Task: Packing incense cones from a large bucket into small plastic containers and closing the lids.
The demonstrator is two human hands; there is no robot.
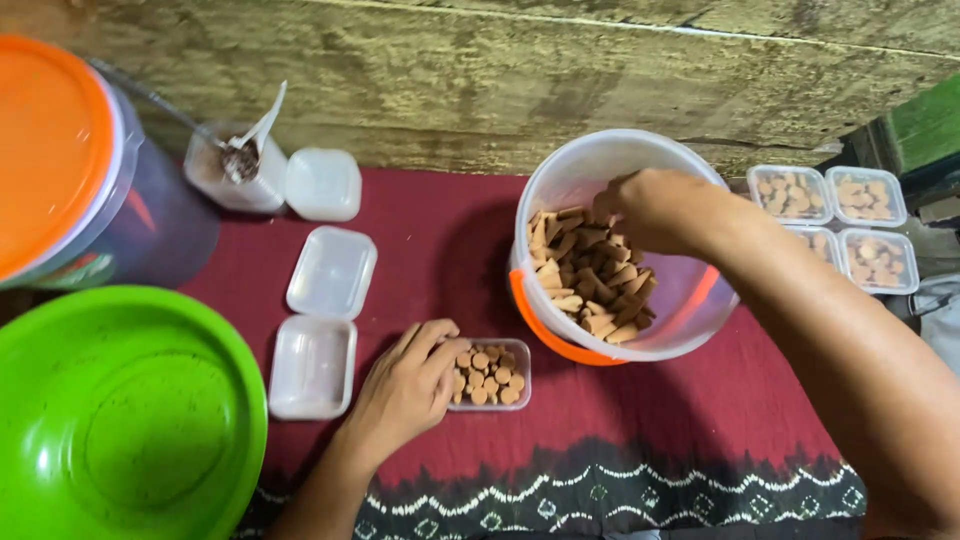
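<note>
My right hand (650, 208) reaches into a white tub with an orange rim (560, 180), fingers closed around brown cone-shaped pieces (590, 275) piled inside. My left hand (405, 390) rests on the red cloth and steadies a small clear rectangular container (515, 352) by its left side. That container holds several brown cones standing upright.
Two small lids (332, 270) (313, 365) lie left of my left hand, a third (323, 183) near a cup with a spoon (232, 170). A green basin (130, 420) and an orange-lidded jar (60, 150) stand at left. Filled containers (830, 195) sit at right. A wooden wall (480, 70) backs the cloth.
</note>
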